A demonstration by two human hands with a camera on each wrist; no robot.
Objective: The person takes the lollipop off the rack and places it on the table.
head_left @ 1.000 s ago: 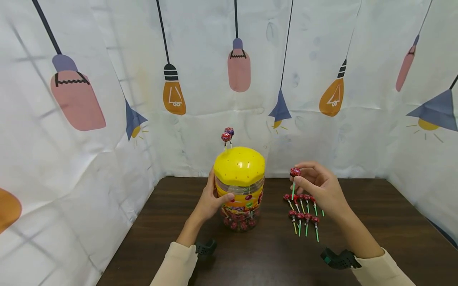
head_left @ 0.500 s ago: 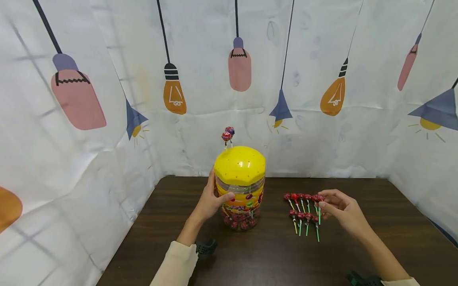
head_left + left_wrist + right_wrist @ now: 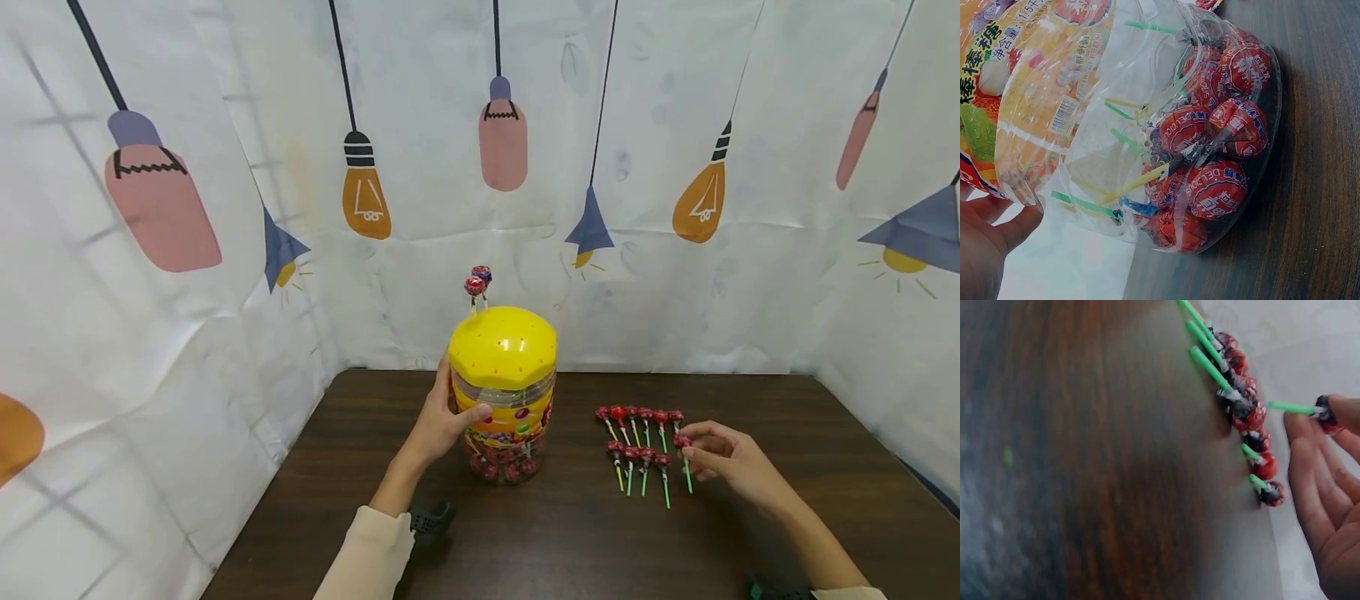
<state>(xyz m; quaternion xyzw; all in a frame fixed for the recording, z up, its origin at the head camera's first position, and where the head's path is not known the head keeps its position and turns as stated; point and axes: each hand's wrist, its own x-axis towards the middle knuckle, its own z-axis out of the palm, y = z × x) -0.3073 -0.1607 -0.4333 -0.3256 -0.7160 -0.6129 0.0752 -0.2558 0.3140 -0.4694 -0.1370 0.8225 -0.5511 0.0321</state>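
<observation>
In the head view, my left hand [image 3: 444, 421] grips the side of a clear plastic lollipop jar [image 3: 506, 454], its thumb across the yellow label. The jar has a yellow lid [image 3: 502, 350] dotted with small holes. Two lollipops [image 3: 475, 287] stand upright at the lid's back left. Red-wrapped lollipops [image 3: 1216, 187] fill the jar's bottom in the left wrist view. My right hand [image 3: 731, 462] pinches a red-wrapped lollipop [image 3: 682, 442] by its head, green stick pointing down, at the right end of the front row. In the right wrist view that lollipop [image 3: 1294, 408] is apart from the others.
Two rows of lollipops lie on the dark wooden table [image 3: 555, 542], a back row [image 3: 631, 412] and a front row [image 3: 632, 452], right of the jar. A white curtain [image 3: 435, 292] with printed lamps hangs behind and around the table.
My right hand has carried its lollipop right and down, from above the back row to the front row's right end. My left hand stays on the jar.
</observation>
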